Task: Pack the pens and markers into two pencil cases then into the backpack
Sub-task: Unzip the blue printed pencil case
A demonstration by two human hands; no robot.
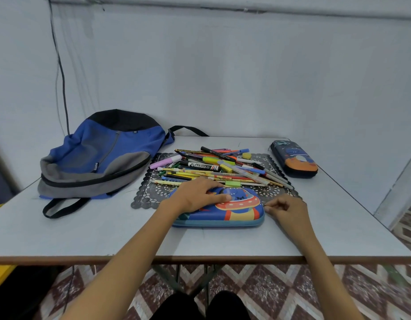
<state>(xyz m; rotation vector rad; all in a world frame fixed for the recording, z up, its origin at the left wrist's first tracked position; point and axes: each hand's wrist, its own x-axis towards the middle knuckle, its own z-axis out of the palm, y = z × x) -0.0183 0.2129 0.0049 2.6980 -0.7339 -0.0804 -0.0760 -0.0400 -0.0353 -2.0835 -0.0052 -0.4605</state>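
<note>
A blue pencil case with a UFO picture (pixel 237 211) lies closed near the table's front, partly on a dark lace mat (pixel 149 195). My left hand (pixel 197 195) rests flat on its lid with the fingers spread. My right hand (pixel 287 209) pinches something small at the case's right end, where the zip runs. Behind the case a heap of pens and markers (pixel 218 167) lies on the mat. A second, dark pencil case (pixel 294 161) lies closed at the back right. The blue and grey backpack (pixel 100 155) lies zipped at the back left.
The white table (pixel 84 234) stands against a pale wall, with its front edge close to me. A backpack strap (pixel 61 207) loops toward the front left. A black cable hangs down the wall at the left. Patterned floor tiles show below.
</note>
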